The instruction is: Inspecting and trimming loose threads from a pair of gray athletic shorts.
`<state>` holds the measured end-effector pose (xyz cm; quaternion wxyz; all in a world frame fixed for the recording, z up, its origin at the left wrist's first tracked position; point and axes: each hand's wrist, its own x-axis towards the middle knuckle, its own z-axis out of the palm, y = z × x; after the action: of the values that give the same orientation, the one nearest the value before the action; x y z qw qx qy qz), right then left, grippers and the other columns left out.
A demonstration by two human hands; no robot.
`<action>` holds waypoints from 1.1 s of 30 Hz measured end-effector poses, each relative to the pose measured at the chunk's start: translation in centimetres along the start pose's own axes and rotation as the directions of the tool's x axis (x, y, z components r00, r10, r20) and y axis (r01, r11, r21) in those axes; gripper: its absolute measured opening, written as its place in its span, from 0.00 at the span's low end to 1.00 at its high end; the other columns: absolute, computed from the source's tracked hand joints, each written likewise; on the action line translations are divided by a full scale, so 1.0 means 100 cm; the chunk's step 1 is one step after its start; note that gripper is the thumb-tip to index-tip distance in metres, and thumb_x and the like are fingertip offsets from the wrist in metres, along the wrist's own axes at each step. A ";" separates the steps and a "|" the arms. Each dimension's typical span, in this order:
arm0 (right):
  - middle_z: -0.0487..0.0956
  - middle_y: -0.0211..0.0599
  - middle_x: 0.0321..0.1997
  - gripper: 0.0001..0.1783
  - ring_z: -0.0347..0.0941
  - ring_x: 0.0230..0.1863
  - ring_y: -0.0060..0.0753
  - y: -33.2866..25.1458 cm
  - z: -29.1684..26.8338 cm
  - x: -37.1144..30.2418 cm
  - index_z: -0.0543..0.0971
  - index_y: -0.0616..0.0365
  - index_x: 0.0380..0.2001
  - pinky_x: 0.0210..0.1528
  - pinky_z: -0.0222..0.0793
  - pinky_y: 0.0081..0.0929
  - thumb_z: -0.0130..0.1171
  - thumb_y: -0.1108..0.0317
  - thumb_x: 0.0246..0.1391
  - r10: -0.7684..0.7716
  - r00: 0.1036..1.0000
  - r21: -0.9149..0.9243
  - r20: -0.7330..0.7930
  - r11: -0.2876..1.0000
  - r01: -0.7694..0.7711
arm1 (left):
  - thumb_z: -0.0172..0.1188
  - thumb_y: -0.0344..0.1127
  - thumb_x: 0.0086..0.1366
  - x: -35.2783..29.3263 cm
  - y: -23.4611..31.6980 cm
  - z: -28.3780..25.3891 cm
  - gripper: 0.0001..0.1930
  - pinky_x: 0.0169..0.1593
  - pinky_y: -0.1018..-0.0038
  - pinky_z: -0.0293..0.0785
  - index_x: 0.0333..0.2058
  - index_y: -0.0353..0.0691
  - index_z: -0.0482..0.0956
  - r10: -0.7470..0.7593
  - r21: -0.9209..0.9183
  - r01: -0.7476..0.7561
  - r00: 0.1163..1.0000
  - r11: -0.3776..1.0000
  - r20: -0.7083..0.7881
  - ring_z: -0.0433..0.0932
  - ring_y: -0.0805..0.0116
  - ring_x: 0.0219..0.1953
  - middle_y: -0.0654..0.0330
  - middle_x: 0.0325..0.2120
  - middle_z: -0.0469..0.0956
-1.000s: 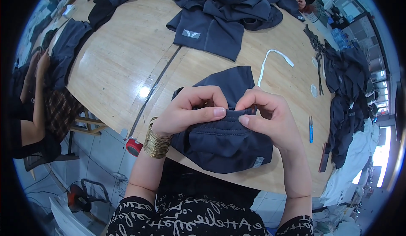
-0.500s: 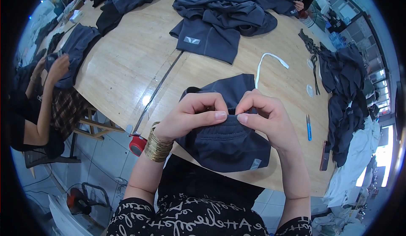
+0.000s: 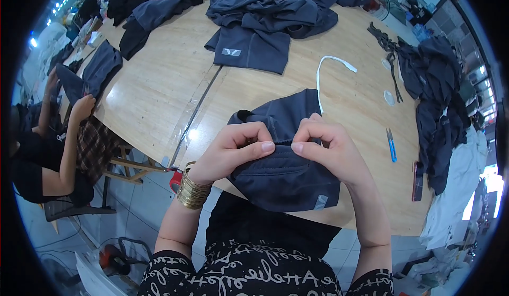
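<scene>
A dark grey garment [image 3: 278, 190] with a gathered, stitched waistband lies at the near edge of the table, a small light patch at its lower right corner. My left hand [image 3: 233, 150], with gold bangles at the wrist, pinches the waistband's edge between thumb and fingers. Just to its right, my right hand [image 3: 330, 145] pinches the same edge. A short stretch of the band shows between the two thumbs. From behind the garment's far right side a white cord [image 3: 319, 78] curves out over the table.
More dark garments [image 3: 254, 20] are heaped at the far side, others [image 3: 437, 94] hang off the right edge. Blue thread snips [image 3: 392, 146] and a phone [image 3: 418, 182] lie at right. A red tape measure [image 3: 175, 181] sits by my left wrist. A co-worker [image 3: 50, 153] handles cloth at left.
My thumbs have drawn slightly apart along the waistband, showing more of the edge between them. The view has shifted a little. At left, the co-worker's hands have moved with their cloth.
</scene>
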<state>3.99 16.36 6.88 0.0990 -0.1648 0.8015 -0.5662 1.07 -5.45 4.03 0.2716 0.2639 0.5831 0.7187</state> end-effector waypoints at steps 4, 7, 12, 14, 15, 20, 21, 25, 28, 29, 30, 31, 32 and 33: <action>0.65 0.22 0.19 0.10 0.54 0.29 0.19 -0.002 -0.002 -0.003 0.74 0.59 0.20 0.36 0.52 0.22 0.55 0.66 0.51 0.076 0.997 -0.006 -0.020 0.997 -0.076 | 0.54 0.33 0.63 -0.001 -0.004 0.005 0.08 0.32 0.86 0.63 0.28 0.35 0.73 0.015 0.046 -0.014 0.999 0.999 -0.030 0.65 0.86 0.27 0.70 0.23 0.71; 0.65 0.24 0.19 0.10 0.55 0.30 0.22 -0.002 -0.004 -0.005 0.74 0.58 0.20 0.36 0.52 0.22 0.59 0.65 0.48 -0.002 0.999 -0.069 0.046 0.998 0.005 | 0.54 0.34 0.63 -0.003 -0.002 0.007 0.08 0.32 0.86 0.63 0.28 0.35 0.74 0.009 0.080 -0.003 0.997 0.997 -0.072 0.65 0.86 0.27 0.70 0.23 0.71; 0.68 0.25 0.22 0.11 0.57 0.33 0.25 -0.012 -0.018 -0.011 0.76 0.58 0.20 0.38 0.55 0.24 0.65 0.63 0.42 -0.080 0.975 -0.131 0.209 0.985 0.109 | 0.56 0.34 0.62 -0.005 0.017 0.005 0.08 0.32 0.88 0.64 0.30 0.35 0.74 -0.071 0.115 0.071 0.997 0.991 -0.009 0.67 0.86 0.26 0.70 0.24 0.73; 0.70 0.25 0.24 0.12 0.59 0.36 0.27 -0.017 -0.024 -0.015 0.77 0.58 0.22 0.40 0.56 0.24 0.65 0.61 0.41 -0.096 0.966 -0.114 0.238 0.985 0.127 | 0.58 0.35 0.61 -0.005 0.032 0.006 0.08 0.32 0.87 0.65 0.30 0.35 0.75 -0.098 0.178 0.084 0.993 0.981 0.072 0.68 0.85 0.27 0.70 0.24 0.74; 0.70 0.25 0.24 0.12 0.59 0.36 0.26 -0.021 -0.027 -0.018 0.75 0.58 0.19 0.40 0.55 0.25 0.66 0.63 0.39 -0.166 0.970 -0.055 0.180 0.982 0.179 | 0.59 0.35 0.59 -0.004 0.040 0.006 0.09 0.33 0.87 0.66 0.30 0.34 0.75 -0.128 0.235 0.090 0.980 0.968 0.150 0.69 0.85 0.27 0.70 0.24 0.74; 0.71 0.27 0.23 0.14 0.63 0.36 0.28 -0.042 -0.052 -0.030 0.71 0.60 0.13 0.44 0.54 0.28 0.67 0.66 0.35 -0.345 0.931 0.061 0.119 0.938 0.340 | 0.63 0.39 0.56 0.008 0.086 -0.005 0.13 0.30 0.80 0.64 0.27 0.33 0.75 -0.190 0.549 -0.043 0.913 0.835 0.361 0.66 0.80 0.24 0.62 0.20 0.73; 0.70 0.28 0.21 0.14 0.63 0.32 0.27 -0.050 -0.055 -0.035 0.70 0.60 0.12 0.41 0.55 0.26 0.66 0.68 0.36 -0.288 0.943 0.089 0.165 0.957 0.276 | 0.63 0.39 0.56 0.010 0.096 -0.004 0.13 0.30 0.80 0.64 0.27 0.33 0.75 -0.179 0.556 -0.065 0.910 0.829 0.373 0.66 0.80 0.24 0.62 0.20 0.73; 0.64 0.26 0.14 0.16 0.60 0.21 0.18 -0.077 -0.077 -0.058 0.67 0.60 0.10 0.26 0.53 0.18 0.66 0.73 0.37 0.014 0.980 0.043 0.196 0.999 -0.023 | 0.64 0.41 0.55 0.020 0.123 0.000 0.15 0.29 0.78 0.62 0.25 0.33 0.72 -0.105 0.655 -0.234 0.894 0.719 0.435 0.65 0.76 0.23 0.62 0.17 0.67; 0.60 0.23 0.11 0.17 0.54 0.17 0.12 -0.089 -0.092 -0.078 0.66 0.61 0.09 0.18 0.45 0.17 0.66 0.75 0.38 0.050 0.996 0.002 0.071 0.999 -0.050 | 0.65 0.42 0.53 0.027 0.135 0.002 0.16 0.29 0.77 0.59 0.24 0.33 0.72 -0.049 0.695 -0.272 0.913 0.666 0.405 0.62 0.76 0.23 0.63 0.16 0.65; 0.60 0.23 0.11 0.17 0.54 0.17 0.12 -0.094 -0.094 -0.084 0.66 0.61 0.09 0.18 0.45 0.17 0.66 0.75 0.38 0.044 0.998 -0.010 0.051 0.999 -0.043 | 0.65 0.42 0.53 0.030 0.140 0.006 0.16 0.29 0.77 0.59 0.24 0.33 0.72 -0.039 0.693 -0.295 0.906 0.658 0.422 0.62 0.76 0.23 0.63 0.16 0.65; 0.59 0.22 0.10 0.17 0.52 0.17 0.12 -0.099 -0.096 -0.091 0.66 0.61 0.09 0.18 0.45 0.17 0.66 0.74 0.38 0.046 0.998 -0.013 0.046 0.999 -0.045 | 0.65 0.42 0.53 0.032 0.147 0.011 0.17 0.29 0.77 0.58 0.24 0.33 0.72 -0.066 0.705 -0.300 0.895 0.642 0.441 0.62 0.75 0.23 0.63 0.16 0.65; 0.59 0.21 0.10 0.18 0.51 0.16 0.11 -0.104 -0.096 -0.097 0.66 0.62 0.09 0.17 0.44 0.18 0.66 0.73 0.38 0.049 0.998 -0.014 0.041 0.999 -0.048 | 0.66 0.42 0.53 0.034 0.151 0.015 0.17 0.29 0.77 0.58 0.23 0.33 0.72 -0.094 0.717 -0.305 0.884 0.627 0.458 0.62 0.75 0.23 0.63 0.16 0.64; 0.58 0.22 0.10 0.18 0.50 0.15 0.13 -0.106 -0.096 -0.104 0.67 0.63 0.09 0.17 0.44 0.18 0.66 0.72 0.39 0.004 1.000 -0.036 -0.030 0.999 -0.005 | 0.66 0.42 0.53 0.037 0.153 0.019 0.18 0.29 0.76 0.58 0.22 0.32 0.71 -0.063 0.698 -0.341 0.873 0.629 0.484 0.61 0.75 0.23 0.63 0.16 0.64; 0.58 0.22 0.10 0.18 0.50 0.15 0.13 -0.110 -0.100 -0.110 0.67 0.63 0.09 0.17 0.44 0.18 0.66 0.72 0.39 0.004 0.999 -0.045 -0.045 0.999 -0.006 | 0.66 0.42 0.53 0.039 0.156 0.022 0.18 0.29 0.76 0.58 0.22 0.32 0.71 -0.058 0.693 -0.356 0.866 0.627 0.497 0.61 0.75 0.23 0.63 0.16 0.64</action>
<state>12.39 25.92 20.28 0.0786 -0.1523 0.8164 -0.5515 -1.46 -3.87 19.93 0.2049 0.5699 0.7215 0.3358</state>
